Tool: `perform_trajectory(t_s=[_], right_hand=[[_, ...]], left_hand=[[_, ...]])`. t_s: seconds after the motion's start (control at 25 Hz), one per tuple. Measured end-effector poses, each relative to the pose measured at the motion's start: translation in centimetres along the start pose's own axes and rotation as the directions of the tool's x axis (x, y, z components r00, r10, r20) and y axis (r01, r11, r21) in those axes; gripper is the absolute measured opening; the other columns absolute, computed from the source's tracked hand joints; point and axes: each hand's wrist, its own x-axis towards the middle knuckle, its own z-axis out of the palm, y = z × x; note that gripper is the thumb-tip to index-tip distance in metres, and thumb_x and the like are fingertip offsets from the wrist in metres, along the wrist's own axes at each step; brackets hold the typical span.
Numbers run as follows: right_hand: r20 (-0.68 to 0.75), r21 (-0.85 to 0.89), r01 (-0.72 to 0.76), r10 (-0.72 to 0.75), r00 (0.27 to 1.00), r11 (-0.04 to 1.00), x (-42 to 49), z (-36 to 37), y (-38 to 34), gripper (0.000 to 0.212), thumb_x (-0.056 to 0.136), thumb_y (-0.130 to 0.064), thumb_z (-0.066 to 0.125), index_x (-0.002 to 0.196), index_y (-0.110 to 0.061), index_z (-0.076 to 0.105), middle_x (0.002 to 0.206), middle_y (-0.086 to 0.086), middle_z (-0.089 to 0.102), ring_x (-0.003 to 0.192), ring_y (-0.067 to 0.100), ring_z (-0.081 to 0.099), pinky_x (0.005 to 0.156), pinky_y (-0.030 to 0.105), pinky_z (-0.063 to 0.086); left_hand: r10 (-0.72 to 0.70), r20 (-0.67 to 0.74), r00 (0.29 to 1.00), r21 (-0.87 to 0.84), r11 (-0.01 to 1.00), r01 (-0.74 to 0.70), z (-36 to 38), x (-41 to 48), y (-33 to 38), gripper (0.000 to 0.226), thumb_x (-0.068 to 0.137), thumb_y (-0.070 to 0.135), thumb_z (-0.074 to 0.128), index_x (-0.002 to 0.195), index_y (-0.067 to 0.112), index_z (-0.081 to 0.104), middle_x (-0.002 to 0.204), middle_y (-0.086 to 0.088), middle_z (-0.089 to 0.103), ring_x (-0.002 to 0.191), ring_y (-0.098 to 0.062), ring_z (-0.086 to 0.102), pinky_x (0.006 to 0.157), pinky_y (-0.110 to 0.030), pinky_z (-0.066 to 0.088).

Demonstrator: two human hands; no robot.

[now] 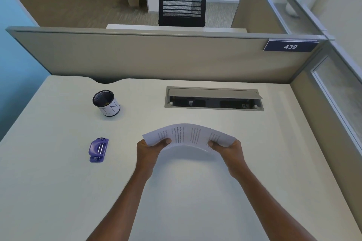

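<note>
**Printed sheets bowed between both hands**

Printed sheets (189, 136) hover above the desk (195, 191), near its middle. Your left hand (149, 147) and right hand (228, 149) each pinch one end, thumbs on top, fingers curled beneath, likely pushing inward so the stack arches and squares up. A purple hole punch (98, 150) waits to the left, a mesh pen cup (106, 102) beyond it.

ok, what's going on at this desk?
A person is holding a thin stack of printed sheets by its two ends, with the left hand and the right hand gripping it, thumbs on top. The paper bows upward in the middle and appears lifted off the white desk. A purple hole punch lies to the left, and a mesh cup marked IN stands behind it, both apart from the hands.
</note>
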Motion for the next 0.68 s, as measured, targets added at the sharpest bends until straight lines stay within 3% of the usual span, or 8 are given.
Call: perform_trajectory(t_s=[0.28, 0.52, 0.68], right_hand=[[-0.016, 0.012, -0.017, 0.017, 1.000, 1.000, 0.3, -0.3, 0.1, 0.031, 0.085, -0.008, 0.090, 0.105, -0.031, 0.088, 0.106, -0.001, 0.088, 0.095, 0.012, 0.083, 0.076, 0.021, 0.063], [-0.025, -0.003, -0.071, 0.071, 0.997, 0.997, 0.7, -0.6, 0.5, 0.032, 0.087, -0.001, 0.089, 0.102, -0.030, 0.087, 0.108, -0.001, 0.087, 0.099, 0.015, 0.083, 0.084, 0.030, 0.066], [0.004, -0.044, -0.081, 0.081, 0.997, 0.996, 0.9, -1.6, 0.1, 0.028, 0.092, -0.007, 0.087, 0.113, -0.024, 0.084, 0.112, -0.003, 0.087, 0.102, 0.018, 0.082, 0.092, 0.035, 0.067]], left_hand=[[-0.012, 0.014, 1.000, 0.041, 0.999, 0.012, 0.0, 0.5, 0.1, 0.029, 0.078, 0.020, 0.098, 0.105, 0.026, 0.089, 0.108, 0.000, 0.088, 0.093, -0.016, 0.085, 0.073, -0.023, 0.066], [-0.049, 0.013, 0.999, 0.072, 0.996, 0.048, -0.1, 0.9, -0.2, 0.029, 0.080, 0.021, 0.098, 0.106, 0.028, 0.088, 0.110, 0.001, 0.088, 0.096, -0.016, 0.085, 0.075, -0.024, 0.066], [-0.091, 0.008, 0.996, 0.048, 0.995, 0.090, -0.3, 1.5, 0.3, 0.035, 0.076, 0.027, 0.099, 0.108, 0.026, 0.087, 0.112, 0.001, 0.088, 0.095, -0.014, 0.084, 0.073, -0.025, 0.066]])
